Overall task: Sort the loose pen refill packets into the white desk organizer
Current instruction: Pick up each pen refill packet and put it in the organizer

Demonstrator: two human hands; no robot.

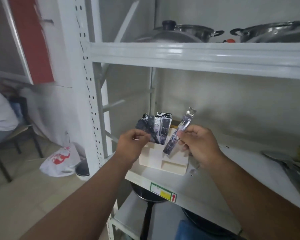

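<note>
Two hands hold refill packets, print unreadable.

Both your forearms reach forward and up from the bottom of the view, converging toward the middle. Your left hand is curled, its fingers and thumb pinched closed, knuckles toward you. Your right hand sits level with it, well apart, fingers folded in a closed pinch.
</note>
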